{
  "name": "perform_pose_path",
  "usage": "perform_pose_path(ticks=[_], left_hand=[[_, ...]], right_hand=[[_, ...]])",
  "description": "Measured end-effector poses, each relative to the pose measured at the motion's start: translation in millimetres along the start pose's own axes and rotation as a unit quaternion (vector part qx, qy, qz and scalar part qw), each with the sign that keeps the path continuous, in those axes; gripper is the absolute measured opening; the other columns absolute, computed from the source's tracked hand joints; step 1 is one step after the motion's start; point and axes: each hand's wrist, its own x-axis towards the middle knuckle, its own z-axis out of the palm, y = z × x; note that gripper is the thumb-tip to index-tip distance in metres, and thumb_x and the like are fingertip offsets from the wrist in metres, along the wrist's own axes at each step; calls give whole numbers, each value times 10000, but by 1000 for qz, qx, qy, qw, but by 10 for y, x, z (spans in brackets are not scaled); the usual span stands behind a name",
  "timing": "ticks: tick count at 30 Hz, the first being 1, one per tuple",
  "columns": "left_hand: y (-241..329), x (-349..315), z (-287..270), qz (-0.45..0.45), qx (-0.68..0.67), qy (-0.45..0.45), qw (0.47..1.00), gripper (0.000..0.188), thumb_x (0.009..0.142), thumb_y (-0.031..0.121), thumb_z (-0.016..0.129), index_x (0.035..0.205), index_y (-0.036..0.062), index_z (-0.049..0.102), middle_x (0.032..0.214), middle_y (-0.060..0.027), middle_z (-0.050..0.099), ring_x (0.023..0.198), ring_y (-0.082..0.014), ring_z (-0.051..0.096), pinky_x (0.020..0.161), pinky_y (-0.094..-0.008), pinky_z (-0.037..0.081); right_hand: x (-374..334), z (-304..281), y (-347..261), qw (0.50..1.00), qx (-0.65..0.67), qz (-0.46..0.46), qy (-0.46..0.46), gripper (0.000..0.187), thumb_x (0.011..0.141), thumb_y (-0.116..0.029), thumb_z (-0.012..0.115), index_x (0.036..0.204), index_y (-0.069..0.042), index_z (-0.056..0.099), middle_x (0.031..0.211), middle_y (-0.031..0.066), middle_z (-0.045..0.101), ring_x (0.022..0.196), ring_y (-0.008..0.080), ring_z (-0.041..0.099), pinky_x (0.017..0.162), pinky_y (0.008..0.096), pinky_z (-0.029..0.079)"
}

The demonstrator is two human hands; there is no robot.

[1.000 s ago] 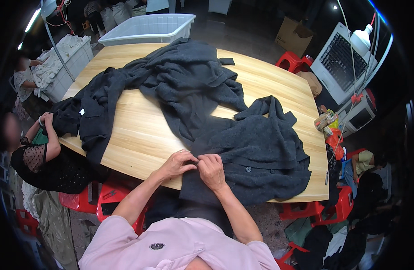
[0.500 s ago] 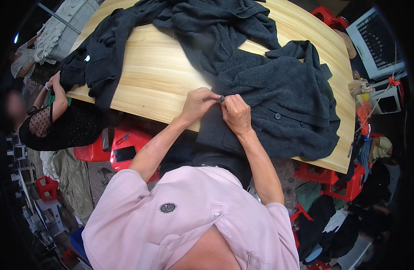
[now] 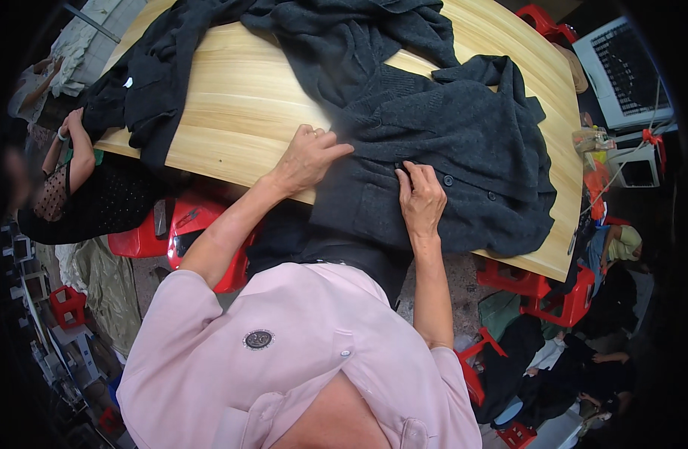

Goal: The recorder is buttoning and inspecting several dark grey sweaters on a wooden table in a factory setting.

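Observation:
A dark grey knitted cardigan (image 3: 479, 135) lies spread over the near right part of the wooden table, its front edge draping toward me. Two dark buttons, the nearer one a round button (image 3: 449, 180), show along its front band to the right of my right hand. My right hand (image 3: 422, 198) rests on that band, thumb and forefinger close together on the knit; a small dark spot at their tips is too small to make out. My left hand (image 3: 306, 161), with a ring on one finger, is over the cardigan's left edge, forefinger stretched out and the other fingers loosely bent, holding nothing.
More dark garments (image 3: 160, 82) lie across the far and left parts of the wooden table (image 3: 247, 97). At the left a person in black (image 3: 97, 202) handles one. Red stools (image 3: 134, 238) stand under the near edge. An electronic device (image 3: 621, 75) is beyond the right edge.
My hands have parted from a shared pinch on a small round dark piece. The left has drawn back to the left; the right has moved right and down onto the cardigan's front band.

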Motion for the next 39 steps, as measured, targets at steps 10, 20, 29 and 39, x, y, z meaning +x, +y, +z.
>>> perform_pose_path(ticks=[10,20,29,39], left_hand=[[327,470,110,-4,75,-16,997,161,848,191,822,901,103,699,942,-71,634,968,-280,645,873,-426,462],[570,773,602,78,-59,45,994,173,851,70,772,1023,61,760,971,-61,710,893,-253,717,740,-364,597],[480,793,684,-71,-247,-69,964,170,960,168,757,1034,17,780,1021,-131,763,990,-334,713,900,-447,534],[151,747,692,-51,-321,-113,939,94,1018,22,661,1090,-3,716,1029,-161,742,985,-350,713,879,-434,533]], right_hand=[[-30,29,18,997,-71,-28,-16,285,930,-136,822,1198,-39,805,1154,104,708,1118,316,652,1002,461,477],[-131,87,92,995,-55,-77,20,181,903,-63,800,1080,-27,797,1026,99,728,972,296,690,878,432,537],[-113,-47,117,992,-40,-121,21,139,897,-10,769,1034,-25,755,975,96,757,843,284,739,731,394,604],[44,131,155,982,-67,-175,40,111,935,-172,646,957,-64,653,935,94,638,841,254,666,686,364,579]])
